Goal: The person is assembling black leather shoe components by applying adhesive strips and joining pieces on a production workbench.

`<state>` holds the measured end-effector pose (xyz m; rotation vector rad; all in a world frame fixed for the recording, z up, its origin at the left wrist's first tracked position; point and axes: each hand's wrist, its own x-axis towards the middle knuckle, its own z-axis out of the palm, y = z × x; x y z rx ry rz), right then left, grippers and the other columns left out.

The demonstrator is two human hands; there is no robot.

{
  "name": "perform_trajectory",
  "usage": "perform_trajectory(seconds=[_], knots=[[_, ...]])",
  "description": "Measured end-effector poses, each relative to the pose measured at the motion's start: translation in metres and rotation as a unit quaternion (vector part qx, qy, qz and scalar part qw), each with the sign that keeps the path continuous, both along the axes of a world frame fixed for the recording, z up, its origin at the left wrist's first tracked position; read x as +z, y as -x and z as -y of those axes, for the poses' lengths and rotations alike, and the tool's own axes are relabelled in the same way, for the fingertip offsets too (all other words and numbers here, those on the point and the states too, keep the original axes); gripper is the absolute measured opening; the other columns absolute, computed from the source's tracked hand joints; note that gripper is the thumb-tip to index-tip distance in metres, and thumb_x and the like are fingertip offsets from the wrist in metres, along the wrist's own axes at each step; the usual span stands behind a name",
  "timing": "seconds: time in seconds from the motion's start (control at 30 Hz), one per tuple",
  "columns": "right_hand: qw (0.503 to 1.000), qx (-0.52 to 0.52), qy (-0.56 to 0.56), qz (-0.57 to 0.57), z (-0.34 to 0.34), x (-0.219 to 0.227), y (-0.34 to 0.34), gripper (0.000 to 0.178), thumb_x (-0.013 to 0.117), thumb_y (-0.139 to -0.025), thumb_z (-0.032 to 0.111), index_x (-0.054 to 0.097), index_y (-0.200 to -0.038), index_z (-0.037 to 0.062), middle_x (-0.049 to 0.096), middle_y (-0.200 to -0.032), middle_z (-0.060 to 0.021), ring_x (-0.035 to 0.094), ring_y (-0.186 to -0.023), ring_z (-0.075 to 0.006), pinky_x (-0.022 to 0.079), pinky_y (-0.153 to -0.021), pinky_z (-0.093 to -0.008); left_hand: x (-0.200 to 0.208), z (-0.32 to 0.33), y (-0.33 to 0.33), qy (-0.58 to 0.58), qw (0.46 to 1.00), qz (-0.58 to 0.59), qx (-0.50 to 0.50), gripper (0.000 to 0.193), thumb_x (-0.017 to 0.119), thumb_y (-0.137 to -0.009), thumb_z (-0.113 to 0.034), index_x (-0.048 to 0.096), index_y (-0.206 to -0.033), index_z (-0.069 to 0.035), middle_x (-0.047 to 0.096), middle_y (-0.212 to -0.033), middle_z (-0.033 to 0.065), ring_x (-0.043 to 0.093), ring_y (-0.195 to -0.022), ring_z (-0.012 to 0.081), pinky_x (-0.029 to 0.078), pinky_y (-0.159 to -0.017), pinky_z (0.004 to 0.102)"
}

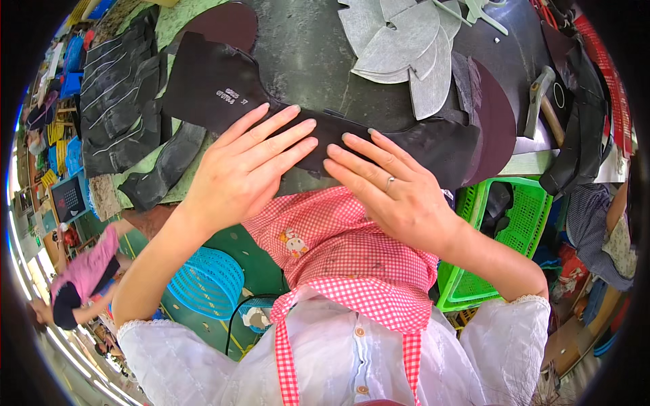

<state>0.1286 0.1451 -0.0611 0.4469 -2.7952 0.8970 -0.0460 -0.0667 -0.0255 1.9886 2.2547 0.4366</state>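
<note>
A long, curved black leather piece [206, 81] with small white print lies across the near edge of the dark worktable [298, 40]. My left hand [247, 159] rests flat on its middle, fingers stretched out and slightly apart. Opposite it, my right hand [396, 179] also lies flat on the leather with its fingers extended and a ring on one of them. Neither hand grips anything. Maroon rounded pieces show beside the leather's two ends, one at the upper left [227, 24] and one at the right [497, 125].
Grey cut pieces [399, 51] lie in a pile at the back. To the right is a hammer [539, 98] near more black pieces [582, 108]. Black strips [118, 88] cover the left side. Below stand a green basket [525, 210] and a blue basket [206, 284]. Another person [88, 264] is at far left.
</note>
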Motion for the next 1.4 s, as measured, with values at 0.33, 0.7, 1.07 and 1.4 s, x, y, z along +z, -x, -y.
perform_trajectory(seconds=[0.33, 0.7, 1.07, 1.4], knots=[[0.996, -0.066, -0.034, -0.048, -0.053, -0.008, -0.045, 0.047, 0.073, -0.084, 0.002, 0.067, -0.130, 0.0056, 0.069, -0.134, -0.0095, 0.062, -0.130, -0.0293, 0.048, -0.113, -0.0479, -0.012, 0.005, 0.006, -0.092, 0.991, -0.031, -0.095, 0.029, 0.068, -0.084, -0.015, 0.079, -0.110, -0.015, 0.076, -0.120, 0.0026, 0.068, -0.123, 0.0279, 0.049, -0.111, 0.0513], [0.949, -0.159, 0.192, 0.195, -0.108, 0.111, -0.047, 0.018, 0.080, -0.090, 0.012, 0.072, -0.095, -0.0025, 0.065, -0.077, 0.0011, 0.055, -0.077, -0.0021, 0.047, -0.067, -0.0239, 0.080, -0.033, -0.033, 0.019, 0.789, 0.602, 0.124, 0.021, 0.081, -0.090, -0.013, 0.076, -0.102, 0.002, 0.075, -0.087, -0.0004, 0.064, -0.078, 0.0032, 0.053, -0.072, 0.0228], [0.887, -0.190, 0.421, 0.033, -0.090, 0.107, -0.077, 0.026, 0.060, -0.105, 0.022, 0.072, -0.107, -0.0016, 0.072, -0.090, -0.0043, 0.066, -0.084, -0.0115, 0.054, -0.079, -0.0286, 0.078, -0.078, -0.068, -0.189, 0.555, 0.802, 0.113, 0.025, 0.070, -0.102, -0.026, 0.073, -0.114, -0.004, 0.077, -0.106, 0.0053, 0.073, -0.089, 0.0109, 0.061, -0.077, 0.0296], [0.915, -0.331, 0.029, -0.228, -0.132, 0.174, -0.058, 0.024, 0.076, -0.095, 0.021, 0.069, -0.106, 0.0010, 0.071, -0.093, -0.0095, 0.061, -0.081, -0.0098, 0.051, -0.072, -0.0309, 0.145, -0.206, -0.052, -0.215, 0.856, 0.470, -0.010, 0.035, 0.075, -0.097, -0.024, 0.072, -0.124, -0.003, 0.076, -0.103, 0.0046, 0.071, -0.091, 0.0117, 0.057, -0.083, 0.0267]])
